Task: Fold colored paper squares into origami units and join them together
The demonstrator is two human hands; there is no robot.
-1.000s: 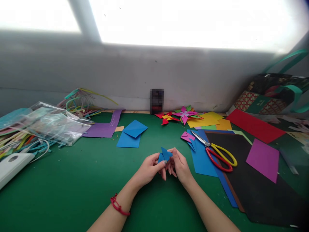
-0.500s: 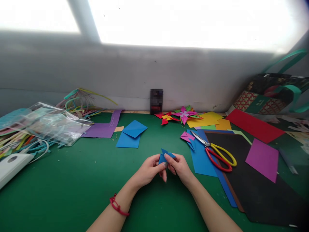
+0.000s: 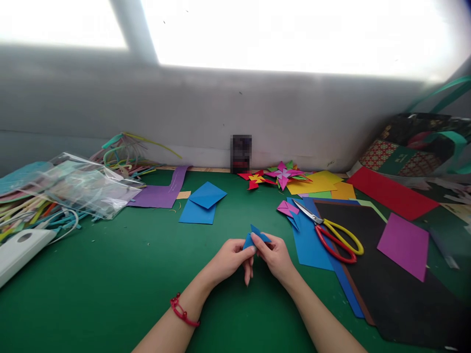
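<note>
The left hand (image 3: pixel 232 256) pinches a small, pointed, folded blue paper piece (image 3: pixel 248 241) between thumb and fingers; the right hand (image 3: pixel 274 254) grips it from the other side, thumb on top; the piece sits between both hands, over the smooth green worktop (image 3: pixel 110 294). Metal scissors with red and yellow handles (image 3: pixel 319 221) lie to the right, partly over a large black sheet (image 3: pixel 390 294).

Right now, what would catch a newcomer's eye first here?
Probably the red-and-yellow scissors, lying on the stacked sheets at right. Then the bright stars near the wall, right of centre. In the middle, the left fingers and right fingers hold a folded blue paper.
</note>
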